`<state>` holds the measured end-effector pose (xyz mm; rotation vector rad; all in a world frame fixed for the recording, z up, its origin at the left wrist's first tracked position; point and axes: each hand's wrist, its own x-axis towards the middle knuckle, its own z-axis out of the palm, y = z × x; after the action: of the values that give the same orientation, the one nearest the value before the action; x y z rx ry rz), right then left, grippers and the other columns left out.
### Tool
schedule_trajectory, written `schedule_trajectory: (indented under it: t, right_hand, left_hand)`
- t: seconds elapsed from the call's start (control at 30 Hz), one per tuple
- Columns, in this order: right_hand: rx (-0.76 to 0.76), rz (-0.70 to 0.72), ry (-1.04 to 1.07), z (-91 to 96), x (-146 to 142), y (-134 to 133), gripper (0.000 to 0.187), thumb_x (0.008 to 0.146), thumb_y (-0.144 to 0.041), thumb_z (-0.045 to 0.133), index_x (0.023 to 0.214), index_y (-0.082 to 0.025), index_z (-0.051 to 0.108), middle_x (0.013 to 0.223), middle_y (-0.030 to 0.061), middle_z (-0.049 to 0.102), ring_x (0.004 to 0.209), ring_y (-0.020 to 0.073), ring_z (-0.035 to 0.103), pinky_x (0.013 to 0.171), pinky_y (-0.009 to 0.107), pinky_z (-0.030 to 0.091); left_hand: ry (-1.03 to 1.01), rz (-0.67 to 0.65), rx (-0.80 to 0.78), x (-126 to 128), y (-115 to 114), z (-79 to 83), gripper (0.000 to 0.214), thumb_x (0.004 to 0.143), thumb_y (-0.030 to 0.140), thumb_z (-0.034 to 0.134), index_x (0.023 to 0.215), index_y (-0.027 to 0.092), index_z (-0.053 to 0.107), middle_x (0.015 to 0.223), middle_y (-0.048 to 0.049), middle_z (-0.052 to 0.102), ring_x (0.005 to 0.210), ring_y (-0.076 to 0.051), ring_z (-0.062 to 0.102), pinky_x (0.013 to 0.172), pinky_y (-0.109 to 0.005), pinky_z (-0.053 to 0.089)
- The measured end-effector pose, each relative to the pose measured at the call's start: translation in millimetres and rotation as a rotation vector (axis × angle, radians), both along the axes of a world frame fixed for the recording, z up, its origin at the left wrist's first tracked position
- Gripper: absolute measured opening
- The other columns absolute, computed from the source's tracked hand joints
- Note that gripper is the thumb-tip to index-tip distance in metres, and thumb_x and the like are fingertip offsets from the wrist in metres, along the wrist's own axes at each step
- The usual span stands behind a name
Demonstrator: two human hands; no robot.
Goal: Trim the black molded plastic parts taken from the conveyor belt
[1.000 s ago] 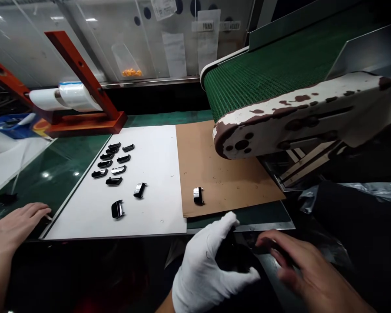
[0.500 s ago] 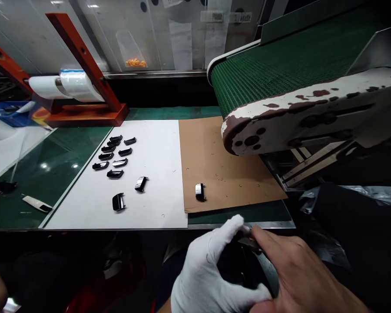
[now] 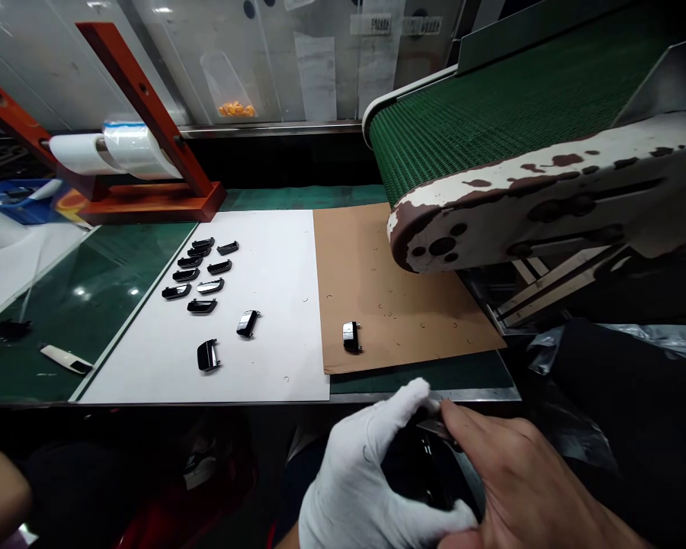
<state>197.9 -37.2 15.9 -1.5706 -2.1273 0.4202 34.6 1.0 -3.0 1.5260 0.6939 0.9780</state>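
My left hand [image 3: 360, 465], in a white glove, is curved around a dark glossy black piece [image 3: 427, 450] just off the table's front edge. Most of that piece is in shadow or hidden by fingers. My bare right hand [image 3: 520, 465] meets the gloved fingertips, its fingers pinched on a small, thin, grey blade-like piece [image 3: 436, 428] against the top of the black piece. On brown cardboard [image 3: 400, 290] beyond my hands lies one glossy black plastic part [image 3: 351, 337] with small pins. Several similar black parts [image 3: 208, 355] lie on the white sheet [image 3: 280, 305] to the left.
A green conveyor belt [image 3: 463, 137] juts over the cardboard from the right. Orange-red stand [image 3: 149, 202] with film rolls [image 3: 137, 149] is at back left. A white-handled tool [image 3: 64, 358] lies on the green mat. Someone's arm [image 3: 0, 488] shows lower left. Dark curled scraps dot the cardboard.
Both hands keep nearly the same place and hold, with only a slight shift at the fingertips. The other person's arm at lower left has come further into view.
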Motion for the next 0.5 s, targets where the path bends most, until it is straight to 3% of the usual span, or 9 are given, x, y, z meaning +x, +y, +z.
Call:
schedule_trajectory:
  t: [0.33,0.5]
  right_hand:
    - [0.116,-0.022,-0.034,-1.2,-2.9,-1.2,0.085,0.081,-0.082,0.008,0.073,-0.015,0.059,0.054,0.0049,0.060,0.041,0.0181,0.060,0.038,0.028,0.043]
    - [0.148,-0.017,-0.057,-2.2,-4.4,1.1,0.083,0.081,-0.080,0.006,0.069,-0.017,0.058,0.051,0.0044,0.061,0.037,0.0166,0.058,0.036,0.027,0.041]
  left_hand:
    - [-0.010,-0.002,-0.083,0.7,-2.7,-4.4,0.087,0.052,0.006,0.086,0.130,0.022,0.054,0.108,0.0002,0.070,0.096,-0.021,0.069,0.091,-0.023,0.055]
    - [-0.009,0.037,-0.050,1.1,-4.3,-3.9,0.081,0.052,0.010,0.087,0.127,0.022,0.058,0.108,0.0004,0.071,0.097,-0.021,0.069,0.091,-0.023,0.055]
